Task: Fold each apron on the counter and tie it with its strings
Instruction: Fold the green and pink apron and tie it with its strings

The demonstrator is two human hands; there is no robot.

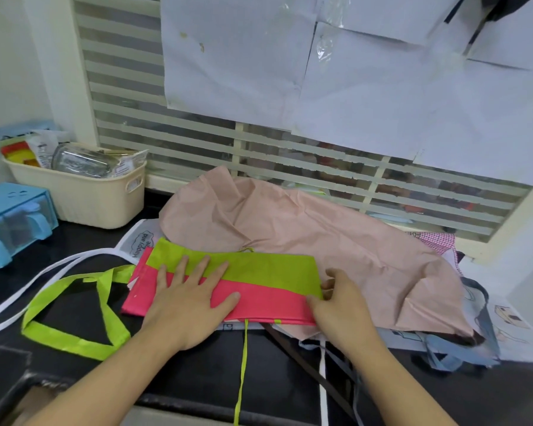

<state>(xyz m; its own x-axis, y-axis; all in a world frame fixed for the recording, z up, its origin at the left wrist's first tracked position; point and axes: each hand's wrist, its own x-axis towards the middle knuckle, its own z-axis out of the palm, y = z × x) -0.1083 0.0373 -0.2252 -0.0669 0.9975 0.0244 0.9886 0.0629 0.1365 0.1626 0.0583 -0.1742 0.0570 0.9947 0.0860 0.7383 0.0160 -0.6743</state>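
Folded pink-and-green apron (243, 281): lies flat on the black counter (197, 373), your landmark. Your left hand (188, 302) presses on it, fingers straight and spread. Your right hand (340, 302) pinches its right end. Green neck loop (71, 327): left of it. Green tie string (243, 364): hangs over the counter edge. Peach apron (320, 238): crumpled behind it. Cream basket (86, 192): far left behind.
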